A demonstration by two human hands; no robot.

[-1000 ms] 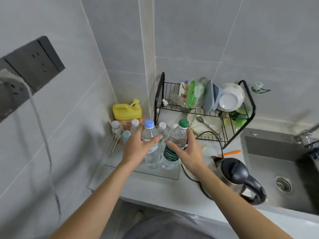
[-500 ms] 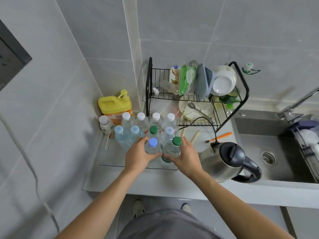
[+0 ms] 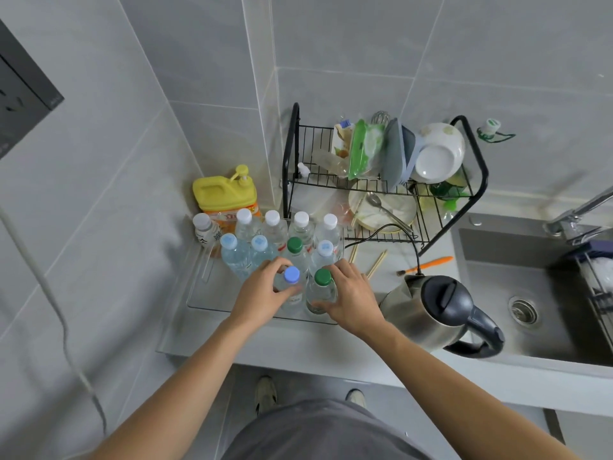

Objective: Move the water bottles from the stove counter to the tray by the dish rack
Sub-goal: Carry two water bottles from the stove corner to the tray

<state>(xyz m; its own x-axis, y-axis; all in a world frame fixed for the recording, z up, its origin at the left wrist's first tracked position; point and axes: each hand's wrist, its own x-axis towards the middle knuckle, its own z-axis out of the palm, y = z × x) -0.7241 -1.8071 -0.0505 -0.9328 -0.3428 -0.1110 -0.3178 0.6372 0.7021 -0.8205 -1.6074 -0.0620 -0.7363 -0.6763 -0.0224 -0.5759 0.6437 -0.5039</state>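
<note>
On the clear tray (image 3: 202, 287) just left of the black dish rack (image 3: 292, 154), both hands are setting bottles down at the front edge. Left hand (image 3: 262, 295) has its fingers curled round the blue-capped water bottle (image 3: 291, 275); right hand (image 3: 350, 298) wraps the green-capped water bottle (image 3: 322, 277), thumb low on the body. The two bottles stand upright, touching, directly in front of the packed rows of bottles (image 3: 275, 234) already on the tray. My read: this is the placing step, nearly done. To do it well, keep both bases flat inside the tray lip before loosening the fingers, and nudge them back against the row so nothing hangs over the near edge. Open the fingers outward, not upward, so the caps aren't dragged and the neighbours don't topple. Watch the right elbow: the steel kettle (image 3: 431, 313) sits just beside that hand, its cord (image 3: 398, 229) trailing toward the rack
</note>
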